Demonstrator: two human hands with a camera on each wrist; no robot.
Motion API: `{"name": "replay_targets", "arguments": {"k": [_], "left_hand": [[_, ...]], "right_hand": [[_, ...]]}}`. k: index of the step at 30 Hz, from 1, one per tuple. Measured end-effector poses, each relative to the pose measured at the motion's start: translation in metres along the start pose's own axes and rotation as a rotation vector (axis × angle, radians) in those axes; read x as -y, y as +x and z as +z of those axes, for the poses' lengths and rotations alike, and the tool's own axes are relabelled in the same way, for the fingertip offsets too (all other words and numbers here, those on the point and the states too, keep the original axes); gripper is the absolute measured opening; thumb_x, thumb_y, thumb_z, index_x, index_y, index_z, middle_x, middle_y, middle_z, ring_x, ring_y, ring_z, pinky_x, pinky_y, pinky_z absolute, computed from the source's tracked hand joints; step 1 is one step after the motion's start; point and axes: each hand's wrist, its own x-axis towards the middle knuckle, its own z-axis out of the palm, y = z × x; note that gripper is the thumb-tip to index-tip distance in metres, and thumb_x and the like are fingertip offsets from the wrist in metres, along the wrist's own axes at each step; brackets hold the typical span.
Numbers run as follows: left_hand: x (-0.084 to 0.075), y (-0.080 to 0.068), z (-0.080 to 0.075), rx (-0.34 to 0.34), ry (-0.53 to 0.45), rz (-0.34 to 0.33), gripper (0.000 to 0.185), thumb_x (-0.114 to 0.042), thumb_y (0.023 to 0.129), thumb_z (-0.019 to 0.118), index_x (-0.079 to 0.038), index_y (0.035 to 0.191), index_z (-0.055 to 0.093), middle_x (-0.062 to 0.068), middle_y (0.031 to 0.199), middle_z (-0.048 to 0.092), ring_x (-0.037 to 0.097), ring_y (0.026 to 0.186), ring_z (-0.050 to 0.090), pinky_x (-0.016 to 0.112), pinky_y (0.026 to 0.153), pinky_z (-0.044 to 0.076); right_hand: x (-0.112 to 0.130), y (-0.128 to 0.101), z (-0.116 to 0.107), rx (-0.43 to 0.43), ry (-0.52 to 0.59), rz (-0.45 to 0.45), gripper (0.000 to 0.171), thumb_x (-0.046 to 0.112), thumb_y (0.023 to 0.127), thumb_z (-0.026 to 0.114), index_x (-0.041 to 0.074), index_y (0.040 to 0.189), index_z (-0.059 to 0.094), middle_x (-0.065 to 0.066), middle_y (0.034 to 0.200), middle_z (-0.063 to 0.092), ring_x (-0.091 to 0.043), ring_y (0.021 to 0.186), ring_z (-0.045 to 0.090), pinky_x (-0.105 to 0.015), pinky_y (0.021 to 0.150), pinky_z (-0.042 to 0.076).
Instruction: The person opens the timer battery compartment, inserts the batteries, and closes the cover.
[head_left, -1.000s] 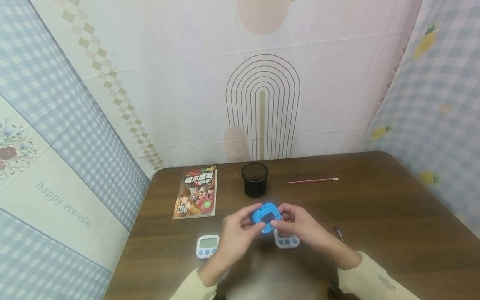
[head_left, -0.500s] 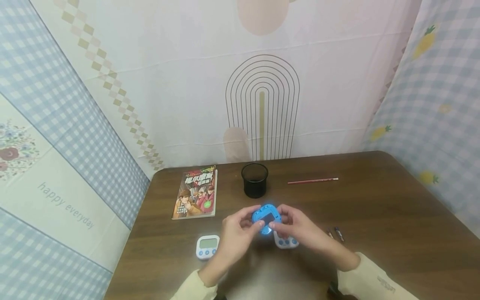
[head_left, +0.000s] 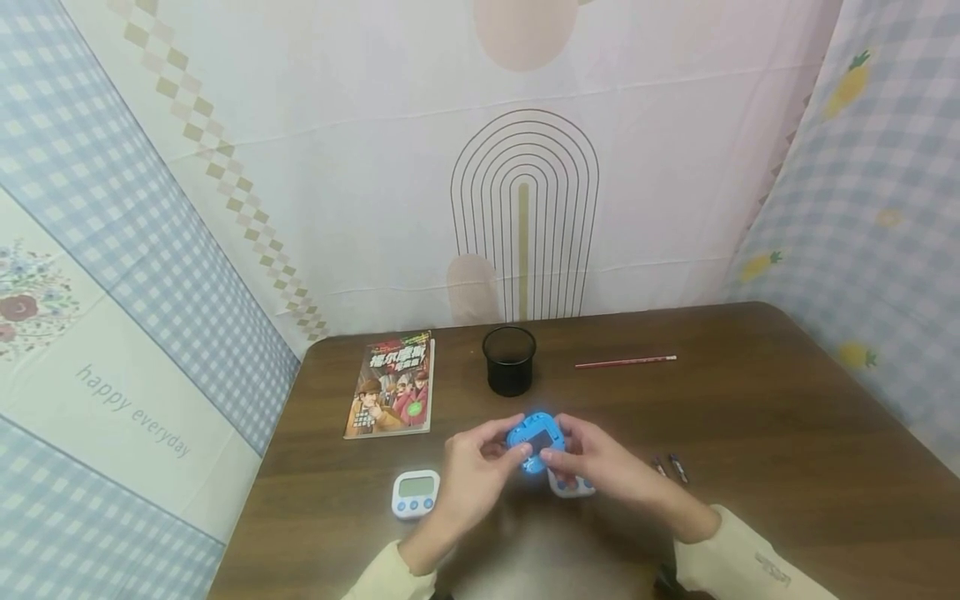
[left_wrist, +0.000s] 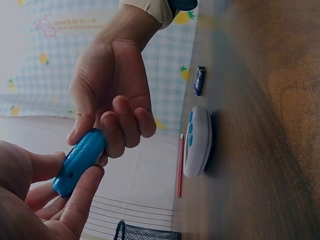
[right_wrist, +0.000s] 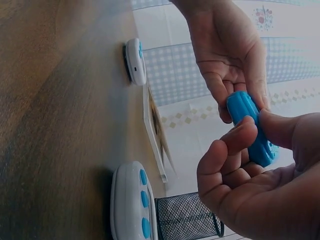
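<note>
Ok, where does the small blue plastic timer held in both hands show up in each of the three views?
Head: small blue plastic timer at lower centre, held above the table.
Left wrist: lower left, seen edge-on.
Right wrist: right of centre, seen edge-on.
Shared landmark: the black mesh pen cup, at the bottom edge of both wrist views.

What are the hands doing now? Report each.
Left hand: pinches the blue timer, lifted off the table.
Right hand: pinches the same timer.

three timers (head_left: 535,439), one book (head_left: 392,385), one pencil (head_left: 626,361)
</note>
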Motion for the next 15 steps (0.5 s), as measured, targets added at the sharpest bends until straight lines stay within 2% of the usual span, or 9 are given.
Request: {"name": "replay_targets", "arguments": {"k": [4,15], "left_hand": [[-0.0001,-0.0009,0.0007,-0.005,0.005,-0.003,0.036,-0.017,0.094,0.082,-0.010,0.129,0.076,0.005,0.113,0.080,0.012,0.088,0.074,0.022,0.077,0.063],[0.0006,-0.0008,0.0014,-0.010,0.041,0.047,0.035,-0.013,0.094,0.081,-0.006,0.128,0.075,0.008,0.111,0.081,0.012,0.085,0.073,0.021,0.077,0.062]], "right_hand": [[0.0010,-0.0006,0.0004,0.007,0.005,-0.001,0.033,0.026,0.108,0.063,0.000,0.126,0.053,-0.009,0.087,0.061,-0.020,0.074,0.060,-0.029,0.067,0.055],[-0.0011,0.0030,0.0037,0.019,-0.001,-0.024,0.033,0.025,0.110,0.059,-0.002,0.128,0.052,-0.006,0.083,0.057,-0.014,0.066,0.054,-0.026,0.061,0.050]]}}
